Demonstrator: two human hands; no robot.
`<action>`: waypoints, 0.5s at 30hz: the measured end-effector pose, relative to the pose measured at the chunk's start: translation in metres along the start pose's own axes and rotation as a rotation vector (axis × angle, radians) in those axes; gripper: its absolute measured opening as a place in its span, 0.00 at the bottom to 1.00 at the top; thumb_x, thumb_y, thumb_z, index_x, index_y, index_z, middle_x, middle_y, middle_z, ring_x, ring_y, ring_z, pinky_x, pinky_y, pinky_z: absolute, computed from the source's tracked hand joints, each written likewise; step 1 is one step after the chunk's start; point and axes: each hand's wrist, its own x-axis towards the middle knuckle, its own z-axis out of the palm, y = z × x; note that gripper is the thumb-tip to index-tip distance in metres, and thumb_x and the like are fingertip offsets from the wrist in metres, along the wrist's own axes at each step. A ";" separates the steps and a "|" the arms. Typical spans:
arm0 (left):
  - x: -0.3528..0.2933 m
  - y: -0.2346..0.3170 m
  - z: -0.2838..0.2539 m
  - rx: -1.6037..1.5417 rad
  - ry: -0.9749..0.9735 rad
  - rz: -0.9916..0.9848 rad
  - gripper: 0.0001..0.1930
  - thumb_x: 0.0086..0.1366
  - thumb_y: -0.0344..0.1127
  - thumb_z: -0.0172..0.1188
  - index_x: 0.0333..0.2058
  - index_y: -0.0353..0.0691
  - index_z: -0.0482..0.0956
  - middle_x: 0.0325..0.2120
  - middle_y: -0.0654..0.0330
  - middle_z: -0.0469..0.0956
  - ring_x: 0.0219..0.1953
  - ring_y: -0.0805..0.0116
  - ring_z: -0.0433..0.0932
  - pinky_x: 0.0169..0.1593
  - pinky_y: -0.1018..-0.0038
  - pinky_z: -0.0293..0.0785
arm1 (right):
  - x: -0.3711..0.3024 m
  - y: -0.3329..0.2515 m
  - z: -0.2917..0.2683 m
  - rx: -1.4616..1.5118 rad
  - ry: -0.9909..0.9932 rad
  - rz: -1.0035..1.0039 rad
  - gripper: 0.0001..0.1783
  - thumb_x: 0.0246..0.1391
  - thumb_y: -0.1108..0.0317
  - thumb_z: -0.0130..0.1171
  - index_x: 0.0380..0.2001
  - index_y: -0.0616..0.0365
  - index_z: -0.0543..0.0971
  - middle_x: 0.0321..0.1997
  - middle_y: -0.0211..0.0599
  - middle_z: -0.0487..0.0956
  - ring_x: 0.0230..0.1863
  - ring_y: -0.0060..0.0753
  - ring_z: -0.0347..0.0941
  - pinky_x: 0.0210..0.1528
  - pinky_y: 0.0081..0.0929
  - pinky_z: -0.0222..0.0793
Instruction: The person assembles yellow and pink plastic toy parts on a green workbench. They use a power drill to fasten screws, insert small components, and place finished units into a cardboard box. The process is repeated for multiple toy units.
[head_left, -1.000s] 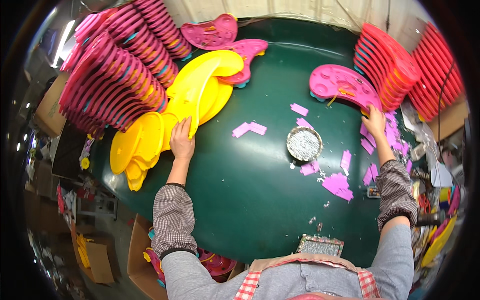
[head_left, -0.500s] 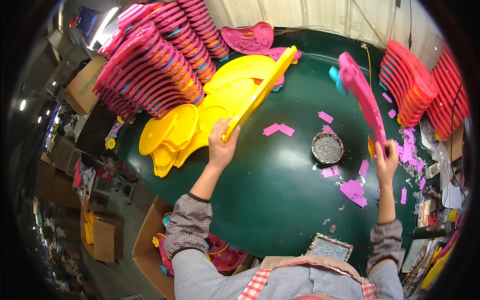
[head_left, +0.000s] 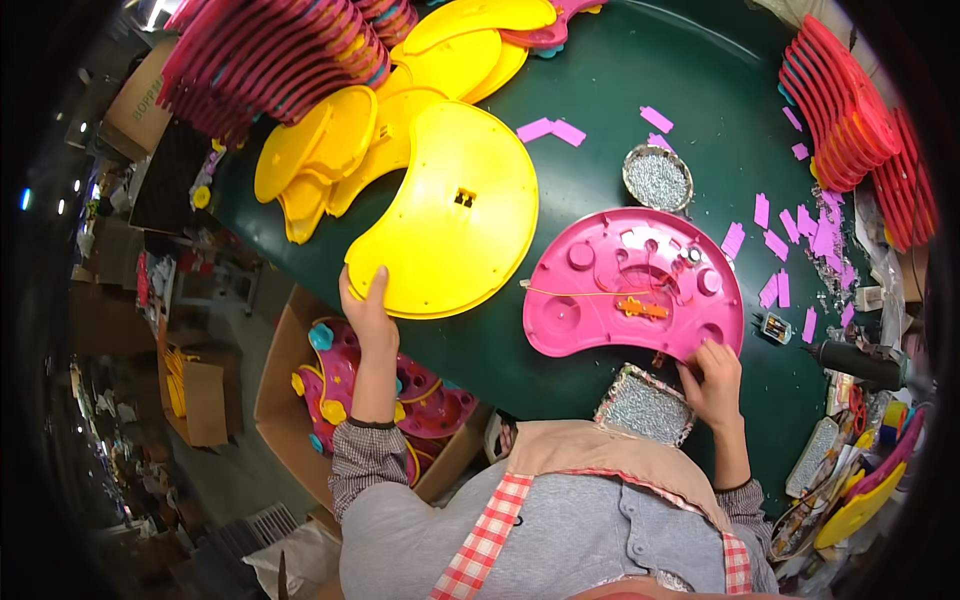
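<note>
- Gripping a broad yellow panel by its lower-left tip, the left hand has its fingers clamped with the thumb on the upper face; the panel fills the centre left of the frame.
- The right hand has its fingers clamped on the lower-right rim of a pink shell, right of centre in the frame. Whether the shell rests on the tabletop or is lifted, I cannot tell.
- The shell's hollow side faces up, showing a thin wire and an orange part. The wire could snag or get pinched, since it runs slack-looking across the hollow to the left edge.
- A rectangular tray of small silvery pieces sits just below the shell, and a round tin of them just above. A dip or sideways swing of the shell could tip either and scatter its contents.
- The panel might twist or drop, because its weight hangs from one tip.
- At the upper left, a wide sweep of the panel could dislodge the overlapping yellow pieces or jar the leaning pink stack.
</note>
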 end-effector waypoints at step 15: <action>0.050 -0.011 0.075 1.182 -0.359 0.149 0.65 0.44 0.55 0.81 0.73 0.38 0.50 0.62 0.39 0.69 0.63 0.40 0.71 0.65 0.56 0.69 | 0.113 -0.051 0.059 0.059 -0.019 -0.391 0.07 0.47 0.74 0.69 0.31 0.56 0.82 0.38 0.35 0.80 0.46 0.44 0.77 0.72 0.54 0.56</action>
